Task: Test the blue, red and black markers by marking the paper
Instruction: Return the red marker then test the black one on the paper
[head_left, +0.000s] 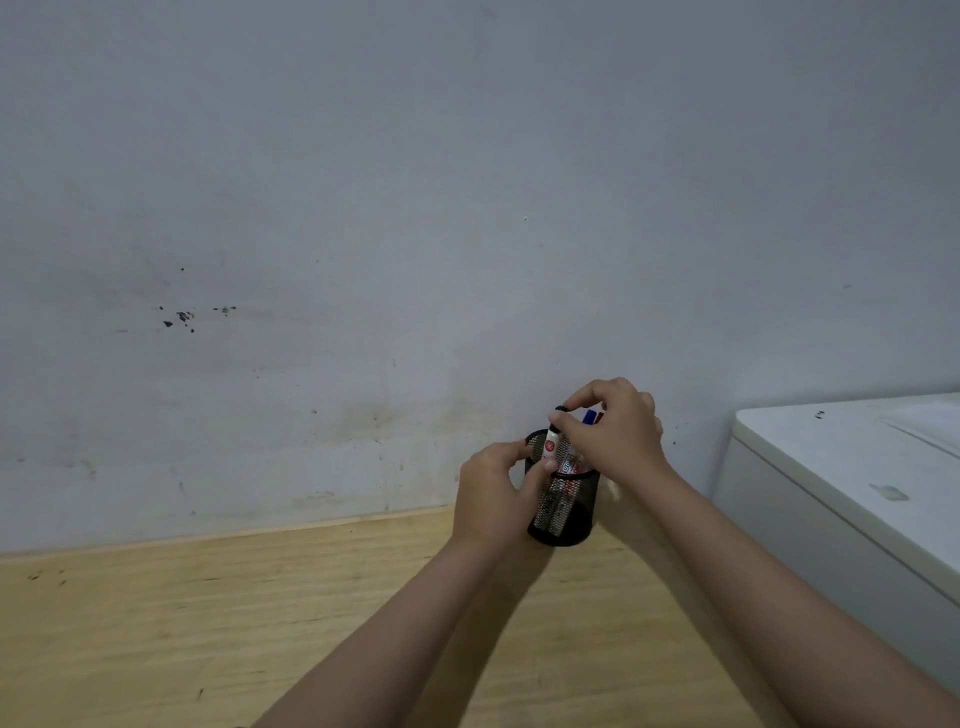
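A black mesh pen cup (566, 514) stands on the wooden table near the wall. My left hand (493, 488) grips the cup's left side and rim. My right hand (613, 431) is over the cup, its fingers pinched on the black-capped top of a white-bodied marker (551, 444) that sticks up out of the cup. Behind my right fingers show the tops of a blue marker (590, 416) and a red marker (600, 417), also standing in the cup. No paper is in view.
The light wooden table (260, 623) runs along a scuffed grey-white wall (363, 260). A white cabinet or appliance (857, 478) stands to the right of the cup, close to my right forearm.
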